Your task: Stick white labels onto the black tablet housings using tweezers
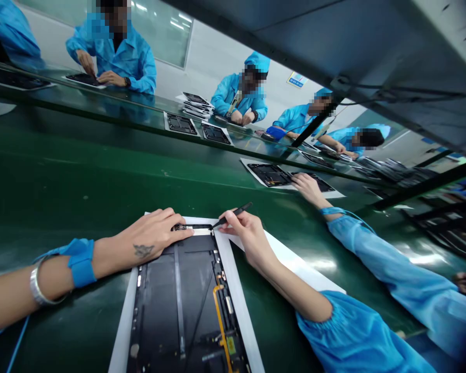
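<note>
An opened tablet lies on a white sheet, showing dark battery panels and an orange flex cable along its right side. My left hand rests over its far left corner, fingers laid along the far edge and thumb by a white strip. With my right hand I grip a slim black spudger, whose pointed tip meets the tablet's far right corner. Part of that far edge is hidden under my left fingers.
A co-worker's arm reaches in from the right to another tablet. Opposite, several people in blue work behind a raised ledge holding tablets and a stack. A grey shelf hangs overhead. The bench is green.
</note>
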Available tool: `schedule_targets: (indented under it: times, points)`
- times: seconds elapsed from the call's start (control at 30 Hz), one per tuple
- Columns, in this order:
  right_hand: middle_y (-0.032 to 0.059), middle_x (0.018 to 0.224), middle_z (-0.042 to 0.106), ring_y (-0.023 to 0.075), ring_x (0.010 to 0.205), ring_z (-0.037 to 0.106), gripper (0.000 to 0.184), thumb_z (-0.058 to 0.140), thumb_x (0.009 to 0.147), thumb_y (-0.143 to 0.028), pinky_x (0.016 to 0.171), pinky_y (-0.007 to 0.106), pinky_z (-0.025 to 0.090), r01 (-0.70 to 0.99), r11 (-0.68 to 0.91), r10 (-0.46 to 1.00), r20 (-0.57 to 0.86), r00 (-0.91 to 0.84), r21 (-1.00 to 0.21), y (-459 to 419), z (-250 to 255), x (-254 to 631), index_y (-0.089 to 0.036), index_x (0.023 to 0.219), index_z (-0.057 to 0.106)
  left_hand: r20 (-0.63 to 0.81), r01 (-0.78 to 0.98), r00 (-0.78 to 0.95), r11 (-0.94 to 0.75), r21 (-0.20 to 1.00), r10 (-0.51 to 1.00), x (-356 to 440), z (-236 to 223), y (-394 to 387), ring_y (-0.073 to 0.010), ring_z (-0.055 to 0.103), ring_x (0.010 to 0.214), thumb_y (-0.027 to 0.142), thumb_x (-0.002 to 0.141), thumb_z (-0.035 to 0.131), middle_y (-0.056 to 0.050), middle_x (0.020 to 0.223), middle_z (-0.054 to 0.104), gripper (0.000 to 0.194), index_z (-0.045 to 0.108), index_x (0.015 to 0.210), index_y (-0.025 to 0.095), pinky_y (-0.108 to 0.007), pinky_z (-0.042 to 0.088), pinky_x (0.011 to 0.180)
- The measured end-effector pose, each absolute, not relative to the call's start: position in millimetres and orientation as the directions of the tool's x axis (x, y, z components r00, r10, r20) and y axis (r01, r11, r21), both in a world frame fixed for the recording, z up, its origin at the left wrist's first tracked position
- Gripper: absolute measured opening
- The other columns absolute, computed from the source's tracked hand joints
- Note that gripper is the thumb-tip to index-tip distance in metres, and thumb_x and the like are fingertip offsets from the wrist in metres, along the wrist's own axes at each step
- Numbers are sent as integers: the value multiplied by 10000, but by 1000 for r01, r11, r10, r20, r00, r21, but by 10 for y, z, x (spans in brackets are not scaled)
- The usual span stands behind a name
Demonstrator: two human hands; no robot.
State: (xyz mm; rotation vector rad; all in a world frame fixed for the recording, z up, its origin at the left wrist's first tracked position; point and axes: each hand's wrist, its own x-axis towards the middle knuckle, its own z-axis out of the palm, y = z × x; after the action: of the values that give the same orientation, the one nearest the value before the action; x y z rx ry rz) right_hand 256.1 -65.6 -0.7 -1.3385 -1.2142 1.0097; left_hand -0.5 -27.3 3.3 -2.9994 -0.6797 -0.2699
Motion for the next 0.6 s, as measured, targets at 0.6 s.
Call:
schedule_targets:
  times: [0.6]
  points:
    - [63,767,700,237,711,680,468,587,854,-643,670,338,542,438,219,960,273,64,-872,-629,-34,2558,-188,811,689,95,434,901,-893,-121,424,-7,145,-298,-230,555,927,33,924,396,-98,1158,596,534,508,1398,253,-321,476,718]
